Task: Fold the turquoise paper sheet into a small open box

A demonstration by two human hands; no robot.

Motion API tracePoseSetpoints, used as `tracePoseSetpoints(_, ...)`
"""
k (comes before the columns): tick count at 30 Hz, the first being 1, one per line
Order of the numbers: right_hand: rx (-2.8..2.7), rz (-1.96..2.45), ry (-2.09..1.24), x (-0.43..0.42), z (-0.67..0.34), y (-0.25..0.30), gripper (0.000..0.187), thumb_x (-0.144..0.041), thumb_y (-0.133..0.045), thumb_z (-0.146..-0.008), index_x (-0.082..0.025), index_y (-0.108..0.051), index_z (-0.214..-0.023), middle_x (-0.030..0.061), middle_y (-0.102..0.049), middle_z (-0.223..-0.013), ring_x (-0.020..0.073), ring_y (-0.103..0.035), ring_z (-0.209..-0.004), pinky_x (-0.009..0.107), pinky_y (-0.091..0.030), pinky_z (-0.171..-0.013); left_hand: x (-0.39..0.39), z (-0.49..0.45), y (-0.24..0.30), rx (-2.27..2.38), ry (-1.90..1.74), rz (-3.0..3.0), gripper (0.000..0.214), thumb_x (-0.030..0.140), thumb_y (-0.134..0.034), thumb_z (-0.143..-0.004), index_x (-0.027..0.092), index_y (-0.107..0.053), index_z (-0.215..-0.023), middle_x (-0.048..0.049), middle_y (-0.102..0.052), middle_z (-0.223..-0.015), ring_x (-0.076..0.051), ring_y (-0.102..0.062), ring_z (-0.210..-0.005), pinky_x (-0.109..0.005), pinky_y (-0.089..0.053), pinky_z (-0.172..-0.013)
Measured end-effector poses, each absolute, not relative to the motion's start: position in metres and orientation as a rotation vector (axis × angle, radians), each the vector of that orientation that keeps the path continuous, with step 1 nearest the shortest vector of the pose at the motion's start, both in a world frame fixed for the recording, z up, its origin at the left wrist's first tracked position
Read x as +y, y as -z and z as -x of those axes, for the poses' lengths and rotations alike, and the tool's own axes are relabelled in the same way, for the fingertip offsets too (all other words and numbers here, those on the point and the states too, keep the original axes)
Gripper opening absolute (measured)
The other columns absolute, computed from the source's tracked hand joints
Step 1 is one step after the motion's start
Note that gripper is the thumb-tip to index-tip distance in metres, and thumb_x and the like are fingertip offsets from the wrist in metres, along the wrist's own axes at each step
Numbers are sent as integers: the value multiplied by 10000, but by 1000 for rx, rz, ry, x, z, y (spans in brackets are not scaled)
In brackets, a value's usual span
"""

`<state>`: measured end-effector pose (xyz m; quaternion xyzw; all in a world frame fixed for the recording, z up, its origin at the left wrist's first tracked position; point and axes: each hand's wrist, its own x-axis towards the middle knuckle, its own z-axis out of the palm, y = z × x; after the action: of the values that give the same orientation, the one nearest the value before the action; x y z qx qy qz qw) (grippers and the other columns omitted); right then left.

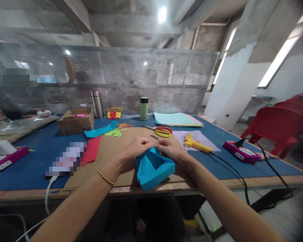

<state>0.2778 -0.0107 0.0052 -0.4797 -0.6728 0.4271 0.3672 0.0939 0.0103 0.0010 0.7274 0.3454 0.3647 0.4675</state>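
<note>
A folded blue paper piece (155, 174), shaped like an open box with a peaked end, is held over the front edge of the table. My left hand (140, 147) pinches the peak from the left, fingers closed on the paper. From the right, my right hand (168, 148) pinches the same peak, its fingertips almost meeting the left ones. Under both hands lies a brown cardboard sheet (111, 164). Just beyond them are scissors (163, 131) with red and yellow handles and a small grey blade-like strip (154, 137).
At right, a yellow glue gun (198, 144) rests on lilac paper (209, 140), its cord running to a purple power strip (241, 152). Left are a pixelated phone (68, 158), red paper (93, 150) and a cardboard box (75, 122). Behind stand a green bottle (143, 109) and coloured sheets (175, 118).
</note>
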Motion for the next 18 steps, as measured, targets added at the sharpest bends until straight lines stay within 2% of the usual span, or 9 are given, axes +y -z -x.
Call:
tracePoseSetpoints(5,-1724,1224,-1068,-10,-276,-4,309,-469,-670,-712,-197,-530,-673,-61,-476,-524,84,-399,-480,230,-256,-454,9,-96,5,830,-920,-1650,312,450,-649,-734,162,-558,-654,40,-463,-577,-96,-434,-544,-213,-283,-485)
tracePoseSetpoints(18,-1794,1188,-987,-4,-277,3,266,-425,-659,-728,-181,-558,-693,-58,-464,-552,79,-381,-506,230,-267,-478,-2,-97,3,818,-903,-1536,341,417,-702,-707,178,-471,-630,66,-397,-573,-65,-366,-496,-200,-258,-451)
